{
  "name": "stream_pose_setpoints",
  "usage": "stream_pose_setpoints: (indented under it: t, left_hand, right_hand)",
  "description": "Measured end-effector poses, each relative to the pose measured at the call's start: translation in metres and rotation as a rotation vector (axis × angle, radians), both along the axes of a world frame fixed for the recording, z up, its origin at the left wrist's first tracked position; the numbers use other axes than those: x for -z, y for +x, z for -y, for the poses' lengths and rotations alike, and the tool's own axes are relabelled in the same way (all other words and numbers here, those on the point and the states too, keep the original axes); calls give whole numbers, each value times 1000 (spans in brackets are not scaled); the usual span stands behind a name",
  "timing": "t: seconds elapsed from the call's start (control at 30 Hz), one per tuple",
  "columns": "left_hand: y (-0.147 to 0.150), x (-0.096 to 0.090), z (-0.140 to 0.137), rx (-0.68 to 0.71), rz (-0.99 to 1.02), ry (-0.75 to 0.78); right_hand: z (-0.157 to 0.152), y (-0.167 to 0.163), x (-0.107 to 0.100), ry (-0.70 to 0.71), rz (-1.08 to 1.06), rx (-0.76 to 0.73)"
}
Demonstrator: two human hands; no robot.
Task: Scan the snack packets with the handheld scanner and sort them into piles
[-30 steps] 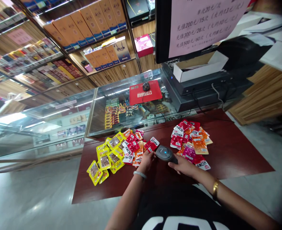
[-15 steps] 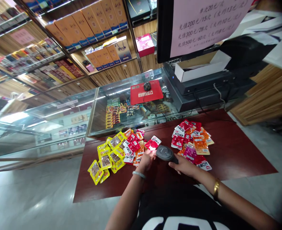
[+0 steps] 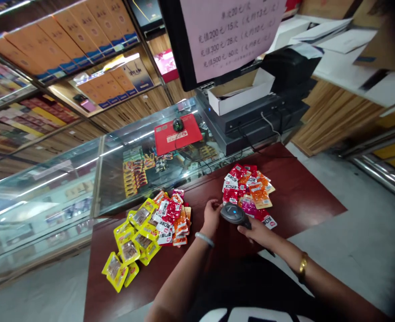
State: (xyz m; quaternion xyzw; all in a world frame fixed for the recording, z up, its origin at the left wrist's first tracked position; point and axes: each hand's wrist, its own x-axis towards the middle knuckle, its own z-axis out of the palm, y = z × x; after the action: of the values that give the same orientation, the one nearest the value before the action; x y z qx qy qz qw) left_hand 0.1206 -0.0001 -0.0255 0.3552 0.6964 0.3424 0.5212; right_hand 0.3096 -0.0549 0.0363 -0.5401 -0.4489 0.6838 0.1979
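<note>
My right hand [image 3: 256, 233] grips a dark grey handheld barcode scanner [image 3: 234, 214], its blue light showing on top. Close to the scanner's left side is my left hand [image 3: 212, 217], fingers loosely bent and apart, with no packet visible in it. Some of its fingertips are hard to make out beside the scanner. Just beyond the scanner lies a pile of red, orange and purple snack packets [image 3: 260, 194]. To the left of my left hand is another heap of red and orange snack packets [image 3: 170, 214], touching yellow snack packets [image 3: 130, 250].
The packets lie on a dark red tabletop [image 3: 304, 188]. Behind it stands a glass display counter [image 3: 113, 179] with a red mouse pad [image 3: 193, 127] and black mouse [image 3: 177, 124]. A monitor [image 3: 173, 49] with a pink price sheet and a white open box [image 3: 227, 105] are at the back.
The red packet that my left hand held beside the scanner no longer shows in it. My left hand has moved away from the left heap. The camera view has turned right.
</note>
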Motion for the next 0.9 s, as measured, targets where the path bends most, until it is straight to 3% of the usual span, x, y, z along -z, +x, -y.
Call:
stream_pose_setpoints:
  t: [0.13, 0.23, 0.33, 0.43, 0.53, 0.7, 0.9]
  left_hand:
    - [40, -2, -45, 333, -576, 36]
    - [47, -1, -62, 419, -711, -16]
    - [37, 9, -67, 404, -480, -51]
    - [20, 20, -62, 211, -63, -34]
    - [6, 24, -50, 36, 179, 1]
    - [-5, 16, -29, -76, 232, 75]
    - [-24, 1, -15, -115, 110, 107]
  right_hand:
    - [7, 20, 0, -50, 29, 151]
    - [10, 30, 0, -72, 43, 199]
    - [12, 35, 4, -78, 58, 197]
    - [14, 37, 12, -57, 66, 180]
    - [14, 34, 15, -34, 47, 164]
    - [6, 20, 6, 41, 41, 84]
    - [-2, 3, 1, 89, 7, -18]
